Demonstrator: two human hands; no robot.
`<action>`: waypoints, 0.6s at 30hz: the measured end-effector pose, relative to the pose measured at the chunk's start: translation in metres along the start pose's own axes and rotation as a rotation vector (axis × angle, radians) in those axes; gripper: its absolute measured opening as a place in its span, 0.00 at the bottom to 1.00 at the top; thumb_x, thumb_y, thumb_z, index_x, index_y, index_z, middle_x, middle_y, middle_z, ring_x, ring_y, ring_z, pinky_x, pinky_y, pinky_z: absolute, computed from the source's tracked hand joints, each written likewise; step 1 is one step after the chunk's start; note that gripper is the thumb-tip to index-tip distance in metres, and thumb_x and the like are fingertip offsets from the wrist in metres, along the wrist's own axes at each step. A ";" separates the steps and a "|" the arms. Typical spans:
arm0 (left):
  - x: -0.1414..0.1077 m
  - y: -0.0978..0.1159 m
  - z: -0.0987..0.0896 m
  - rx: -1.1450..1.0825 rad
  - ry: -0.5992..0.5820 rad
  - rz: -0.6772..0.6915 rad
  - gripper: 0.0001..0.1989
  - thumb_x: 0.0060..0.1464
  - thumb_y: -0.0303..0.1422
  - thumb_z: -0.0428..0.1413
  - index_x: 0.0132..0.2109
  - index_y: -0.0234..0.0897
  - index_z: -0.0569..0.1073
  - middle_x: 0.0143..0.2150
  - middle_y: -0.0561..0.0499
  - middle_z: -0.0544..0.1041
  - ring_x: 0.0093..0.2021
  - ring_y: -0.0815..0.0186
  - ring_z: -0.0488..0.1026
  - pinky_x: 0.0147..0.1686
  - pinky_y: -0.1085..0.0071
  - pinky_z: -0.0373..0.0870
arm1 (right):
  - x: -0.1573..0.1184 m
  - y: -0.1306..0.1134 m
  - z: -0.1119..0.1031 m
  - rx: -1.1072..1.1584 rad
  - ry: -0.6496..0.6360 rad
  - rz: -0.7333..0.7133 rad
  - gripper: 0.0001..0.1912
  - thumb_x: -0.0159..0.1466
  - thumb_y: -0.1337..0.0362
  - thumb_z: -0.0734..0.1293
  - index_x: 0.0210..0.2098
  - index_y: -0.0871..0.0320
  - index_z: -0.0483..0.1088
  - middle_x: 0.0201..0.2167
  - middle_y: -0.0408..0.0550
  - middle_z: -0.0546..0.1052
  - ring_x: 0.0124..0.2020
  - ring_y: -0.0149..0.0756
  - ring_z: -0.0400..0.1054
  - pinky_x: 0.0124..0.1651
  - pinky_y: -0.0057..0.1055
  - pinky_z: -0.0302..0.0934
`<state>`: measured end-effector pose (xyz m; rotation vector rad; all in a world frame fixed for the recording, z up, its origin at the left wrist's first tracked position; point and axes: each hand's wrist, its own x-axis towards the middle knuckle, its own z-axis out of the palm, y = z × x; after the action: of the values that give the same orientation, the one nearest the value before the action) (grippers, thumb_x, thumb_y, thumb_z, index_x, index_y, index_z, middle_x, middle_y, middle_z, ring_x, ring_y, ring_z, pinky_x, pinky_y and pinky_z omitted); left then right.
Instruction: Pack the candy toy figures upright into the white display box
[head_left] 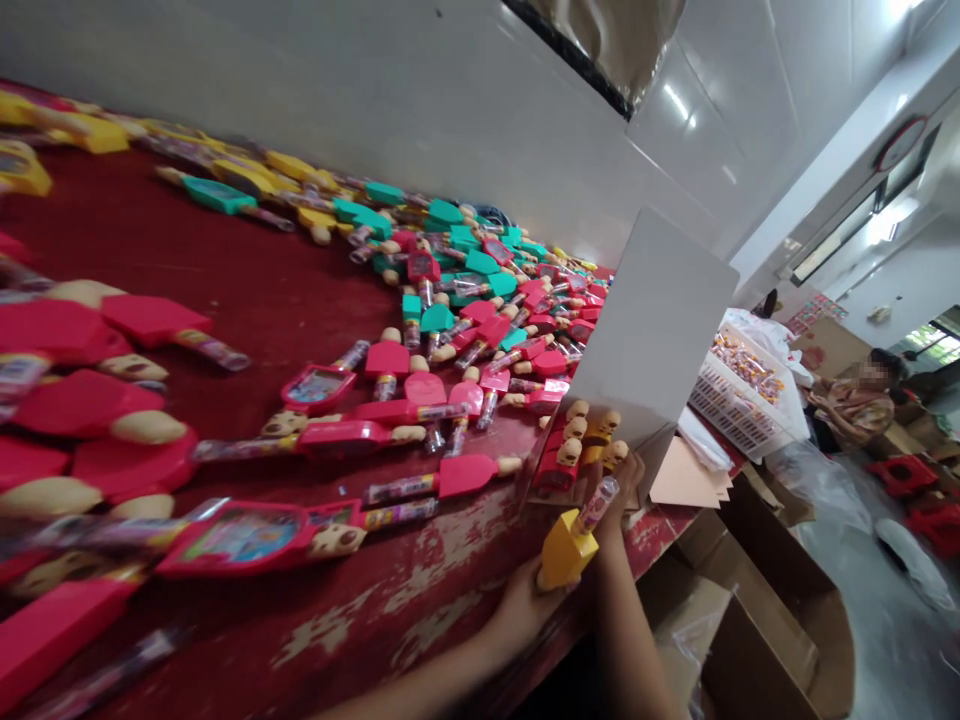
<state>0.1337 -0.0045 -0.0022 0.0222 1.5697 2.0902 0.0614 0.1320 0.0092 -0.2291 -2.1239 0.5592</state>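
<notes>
We grip the yellow plastic candy toy [568,550] above the red table [187,260]: our left hand [525,605] clenches its body, and our right hand [626,485] closes at its clear tube [600,505]. We judge it light and stiff; hold the body, not the slim tube.
</notes>
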 end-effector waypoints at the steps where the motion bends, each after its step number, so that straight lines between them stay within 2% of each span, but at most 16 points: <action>1: 0.001 -0.001 -0.001 0.009 -0.014 0.013 0.28 0.34 0.50 0.64 0.37 0.30 0.74 0.37 0.40 0.78 0.39 0.53 0.73 0.42 0.63 0.69 | -0.010 -0.001 -0.005 0.005 0.041 -0.009 0.16 0.66 0.56 0.57 0.49 0.58 0.60 0.43 0.57 0.66 0.49 0.49 0.61 0.46 0.48 0.61; 3: 0.004 -0.005 -0.001 0.007 -0.049 0.043 0.29 0.37 0.51 0.62 0.38 0.30 0.74 0.39 0.39 0.78 0.41 0.52 0.74 0.44 0.62 0.69 | -0.035 -0.004 -0.019 0.017 0.110 -0.024 0.18 0.66 0.57 0.57 0.52 0.58 0.58 0.44 0.58 0.65 0.50 0.50 0.60 0.46 0.51 0.60; 5: 0.004 -0.006 0.000 -0.024 -0.094 0.057 0.29 0.39 0.51 0.61 0.40 0.30 0.73 0.41 0.38 0.78 0.42 0.52 0.74 0.45 0.62 0.69 | -0.062 -0.002 -0.035 0.027 0.102 -0.043 0.19 0.65 0.61 0.59 0.55 0.55 0.56 0.47 0.60 0.64 0.52 0.50 0.60 0.46 0.51 0.62; 9: -0.004 -0.004 0.005 0.039 -0.221 0.068 0.24 0.43 0.45 0.60 0.43 0.32 0.72 0.42 0.40 0.77 0.45 0.53 0.73 0.48 0.64 0.68 | -0.093 0.009 -0.071 -0.042 0.040 -0.311 0.25 0.62 0.68 0.63 0.56 0.45 0.57 0.55 0.57 0.60 0.58 0.51 0.56 0.46 0.52 0.64; 11: -0.007 -0.004 0.006 0.153 -0.325 0.112 0.21 0.44 0.41 0.59 0.44 0.33 0.72 0.43 0.43 0.77 0.45 0.54 0.72 0.50 0.64 0.67 | -0.093 0.012 -0.086 -0.118 0.015 -0.440 0.23 0.62 0.70 0.62 0.55 0.45 0.61 0.57 0.56 0.60 0.60 0.53 0.54 0.49 0.53 0.61; 13: -0.008 -0.007 0.004 0.298 -0.394 0.141 0.19 0.45 0.40 0.58 0.44 0.35 0.73 0.43 0.45 0.76 0.45 0.55 0.72 0.50 0.65 0.67 | -0.087 0.011 -0.096 -0.182 -0.072 -0.502 0.19 0.62 0.71 0.59 0.50 0.48 0.68 0.55 0.55 0.64 0.61 0.53 0.53 0.54 0.53 0.55; 15: -0.007 -0.011 0.000 0.457 -0.394 0.145 0.18 0.44 0.39 0.57 0.42 0.36 0.73 0.42 0.46 0.76 0.43 0.56 0.72 0.48 0.65 0.68 | -0.079 0.007 -0.102 -0.184 -0.170 -0.543 0.17 0.63 0.72 0.57 0.46 0.52 0.71 0.49 0.53 0.70 0.58 0.49 0.57 0.57 0.49 0.52; 18: -0.005 -0.016 -0.005 0.573 -0.402 0.174 0.16 0.44 0.40 0.56 0.40 0.36 0.72 0.41 0.47 0.75 0.41 0.57 0.71 0.47 0.65 0.68 | -0.070 0.001 -0.105 -0.098 -0.231 -0.557 0.16 0.63 0.72 0.57 0.44 0.55 0.71 0.43 0.51 0.75 0.52 0.43 0.63 0.56 0.45 0.53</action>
<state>0.1425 -0.0083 -0.0170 0.7523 1.8859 1.5482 0.1872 0.1400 0.0092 0.3849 -2.3057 0.1567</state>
